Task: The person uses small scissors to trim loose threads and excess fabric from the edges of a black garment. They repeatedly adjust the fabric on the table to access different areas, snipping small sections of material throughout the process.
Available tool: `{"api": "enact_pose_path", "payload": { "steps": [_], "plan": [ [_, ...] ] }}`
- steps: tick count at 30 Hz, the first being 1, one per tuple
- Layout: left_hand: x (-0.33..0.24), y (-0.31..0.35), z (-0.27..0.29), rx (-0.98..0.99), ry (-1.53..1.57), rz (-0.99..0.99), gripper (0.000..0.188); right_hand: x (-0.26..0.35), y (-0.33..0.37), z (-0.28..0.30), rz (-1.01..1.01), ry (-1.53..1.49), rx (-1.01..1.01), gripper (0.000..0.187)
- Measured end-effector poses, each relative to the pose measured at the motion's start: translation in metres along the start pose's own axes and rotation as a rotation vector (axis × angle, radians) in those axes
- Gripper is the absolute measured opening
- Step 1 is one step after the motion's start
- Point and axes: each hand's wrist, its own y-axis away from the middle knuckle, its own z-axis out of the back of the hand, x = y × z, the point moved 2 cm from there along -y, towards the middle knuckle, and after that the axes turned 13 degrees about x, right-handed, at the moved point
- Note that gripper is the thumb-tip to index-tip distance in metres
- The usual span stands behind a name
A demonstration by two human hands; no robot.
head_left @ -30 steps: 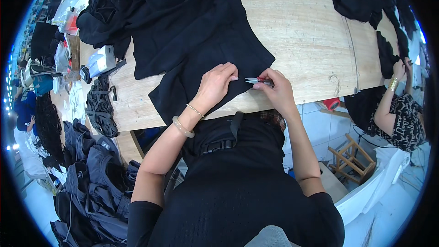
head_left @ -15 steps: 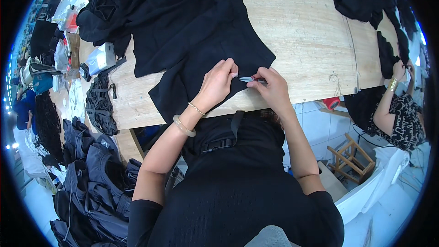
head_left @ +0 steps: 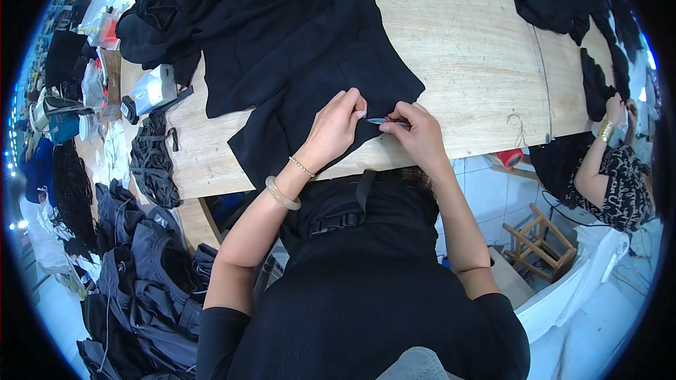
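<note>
A black garment [head_left: 317,56] lies spread over the wooden table [head_left: 458,56], its lower edge close to my waist. My left hand [head_left: 336,123] is closed in a pinch on that edge and raises a bit of the fabric. Just to the right, my right hand [head_left: 417,132] grips small thread snips [head_left: 378,120]. Their silvery blades point left and reach almost to my left fingertips. Whether a thread lies between the blades is too small to tell.
More black clothing is heaped at the table's far left. Black straps [head_left: 153,158] lie by the left edge, and dark garments [head_left: 151,267] are piled below. At right, a co-worker's arm [head_left: 595,169] handles dark cloth near a wooden stool [head_left: 539,243].
The snips' blades look narrower, closer together than before. Both hands have barely shifted, and the garment lies almost as it did.
</note>
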Motion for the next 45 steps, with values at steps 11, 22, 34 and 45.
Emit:
{"api": "enact_pose_path", "payload": {
  "steps": [11, 22, 34, 45],
  "plan": [
    [0.002, 0.001, -0.001, 0.002, 0.035, 0.007, 0.013, 0.001, 0.000, 0.000, -0.042, 0.015, 0.037, 0.025],
    [0.004, 0.094, 0.095, -0.727, -0.012, 0.203, 0.012, -0.036, 0.005, 0.063, -0.151, -0.466, -0.324, 0.020],
    [0.042, 0.236, 0.062, -0.511, 0.436, 0.802, 0.029, -0.043, -0.032, 0.071, -0.106, -0.316, -0.099, 0.017],
    [0.007, 0.200, 0.034, -0.150, 0.141, 0.603, 0.017, -0.040, -0.033, 0.073, -0.084, -0.358, 0.129, 0.007]
  ]
}}
